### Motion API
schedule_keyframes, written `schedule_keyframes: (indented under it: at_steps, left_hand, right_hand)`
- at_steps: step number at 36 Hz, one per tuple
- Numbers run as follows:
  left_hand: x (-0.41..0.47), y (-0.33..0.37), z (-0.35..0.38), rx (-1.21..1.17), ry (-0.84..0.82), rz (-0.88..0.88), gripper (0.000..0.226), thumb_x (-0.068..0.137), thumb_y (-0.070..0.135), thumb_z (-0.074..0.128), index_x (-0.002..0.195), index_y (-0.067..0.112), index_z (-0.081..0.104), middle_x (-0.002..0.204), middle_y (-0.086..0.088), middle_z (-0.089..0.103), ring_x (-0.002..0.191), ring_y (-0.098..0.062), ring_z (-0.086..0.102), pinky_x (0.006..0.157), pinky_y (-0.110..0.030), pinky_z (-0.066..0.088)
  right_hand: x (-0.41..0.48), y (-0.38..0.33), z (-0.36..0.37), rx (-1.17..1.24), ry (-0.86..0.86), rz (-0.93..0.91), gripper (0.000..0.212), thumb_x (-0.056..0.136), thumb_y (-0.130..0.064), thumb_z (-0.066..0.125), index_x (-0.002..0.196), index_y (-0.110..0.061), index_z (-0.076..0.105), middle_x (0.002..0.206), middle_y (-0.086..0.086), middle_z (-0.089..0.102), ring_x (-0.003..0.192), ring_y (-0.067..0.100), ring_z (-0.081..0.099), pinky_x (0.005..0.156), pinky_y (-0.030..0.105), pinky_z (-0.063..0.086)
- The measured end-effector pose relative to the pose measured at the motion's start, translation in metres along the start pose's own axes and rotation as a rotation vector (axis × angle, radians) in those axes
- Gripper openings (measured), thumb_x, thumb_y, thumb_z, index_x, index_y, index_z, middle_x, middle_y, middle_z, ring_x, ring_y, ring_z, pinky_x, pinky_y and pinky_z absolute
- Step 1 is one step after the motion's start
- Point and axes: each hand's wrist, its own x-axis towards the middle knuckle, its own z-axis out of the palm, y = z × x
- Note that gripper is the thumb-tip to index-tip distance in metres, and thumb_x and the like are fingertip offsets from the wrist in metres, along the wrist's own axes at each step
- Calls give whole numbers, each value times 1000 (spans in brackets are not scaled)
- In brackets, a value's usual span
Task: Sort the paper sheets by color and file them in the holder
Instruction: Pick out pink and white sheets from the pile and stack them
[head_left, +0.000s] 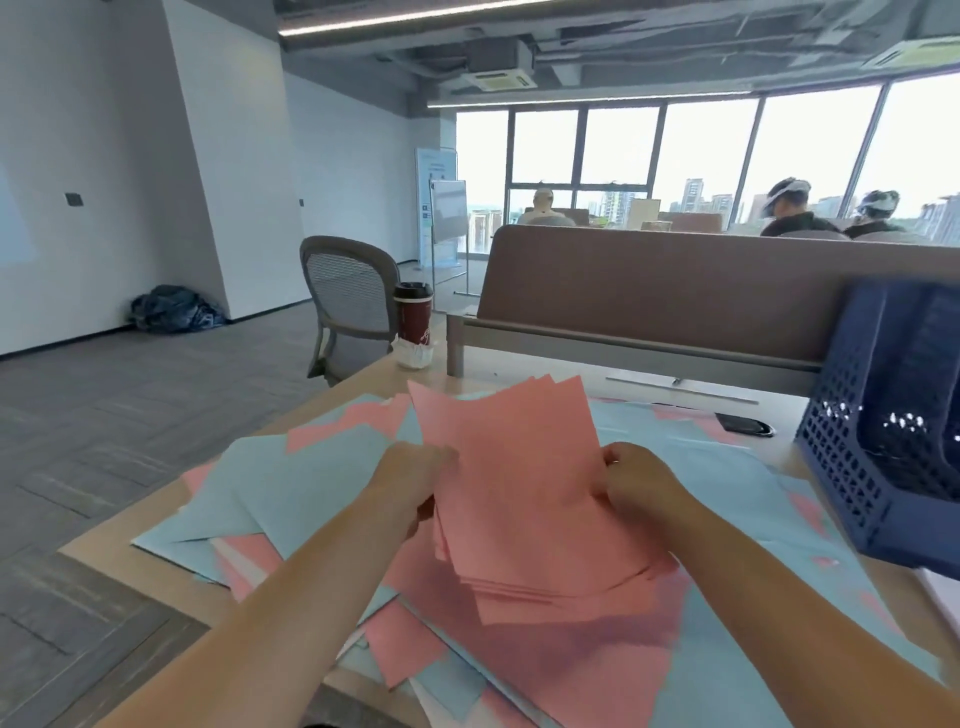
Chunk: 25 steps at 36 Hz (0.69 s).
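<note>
A stack of pink sheets (524, 499) is held up over a desk (363, 384), seen from the head of the person holding it. The left edge of the stack is gripped by the left hand (415, 478), with the fingers curled round it. The right edge is pinched by the right hand (636, 478), with the thumb on top and the fingers tucked behind. The stack is not squared: its corners are fanned out at the top and its lower edges are stepped.

Beneath it, the desk is covered with blue sheets (291, 483) and loose pink sheets (410, 644), mixed and overlapping. A dark blue lattice holder (852, 467) stands at the right of the desk, well apart from the stack, and its slots appear to be empty.

Several risks can be judged from here. Because the stack is fanned, sheets from the bottom could slip out if either grip is loosened, and could fall back into the unsorted pile. Uneven edges could be caught on the wall of the holder and crumpled when the stack is filed. A blue sheet could be hidden among the pink ones; this cannot be told from the view. Sheets at the left overhang the desk edge and could be swept to the floor by a forearm. A lidded cup (414, 322) stands at the far edge of the desk, near the paper, and could be knocked over.
</note>
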Motion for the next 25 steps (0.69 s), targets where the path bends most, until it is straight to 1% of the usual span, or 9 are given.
schedule_keyframes:
  at_steps: [6,8,10,12,14,17,20,22,25]
  left_hand:
    - [-30,-18,-2,9,-38,-50,17,86,-6,54,74,6,58,64,-11,56,43,-19,54,37,-19,43]
    - [-35,-25,-2,71,-1,-21,4,74,2,58,76,1,61,70,-16,56,53,-21,55,49,-28,48]
    - [-34,-32,-2,155,7,15,24,60,16,54,77,0,62,73,-18,57,69,-27,56,64,-41,52]
    - [-40,-34,-3,276,2,32,8,70,19,56,69,12,53,73,-8,55,78,-28,56,73,-39,53]
    - [-42,-37,-3,377,31,61,23,87,11,56,68,17,46,75,-4,53,81,-27,56,77,-37,54]
    - [-43,-44,-4,484,88,127,5,86,1,53,83,2,57,84,-15,59,84,-31,59,69,-31,45]
    - [-44,-46,-3,544,94,122,30,90,2,51,118,-5,55,113,-20,62,102,-36,61,71,-28,41]
    - [-45,-45,-3,575,80,117,34,93,3,51,126,-4,50,119,-20,60,106,-35,60,73,-28,40]
    - [-43,-45,-4,543,53,140,28,86,-2,50,113,-8,54,113,-24,62,91,-32,59,67,-30,39]
  right_hand:
    - [-23,6,6,-162,-52,-15,11,83,-3,52,89,-8,61,93,8,63,82,23,57,64,28,44]
    - [-29,7,11,-235,-61,-17,7,85,-5,51,81,-11,51,87,5,55,79,21,50,56,24,35]
    - [-33,9,16,-298,-67,-11,4,87,-10,50,85,-13,47,91,4,52,83,23,49,62,27,36]
    - [-36,11,19,-332,-72,9,6,87,-18,52,90,-15,49,98,5,55,88,25,52,71,32,40]
    - [-38,12,22,-359,-77,30,19,86,-29,54,98,-15,53,106,6,59,97,27,58,78,34,46]
    - [-39,13,28,-449,-45,25,44,83,-46,58,114,-15,55,115,8,57,109,31,57,91,39,49]
    - [-40,12,29,-482,-21,29,44,81,-48,62,110,-16,56,112,6,56,107,30,57,92,40,49]
    - [-39,11,28,-446,-15,32,36,80,-44,65,100,-15,57,103,3,60,98,27,59,84,37,51]
    - [-38,7,25,-400,-19,13,23,79,-33,67,83,-16,52,85,0,59,80,21,59,65,31,45]
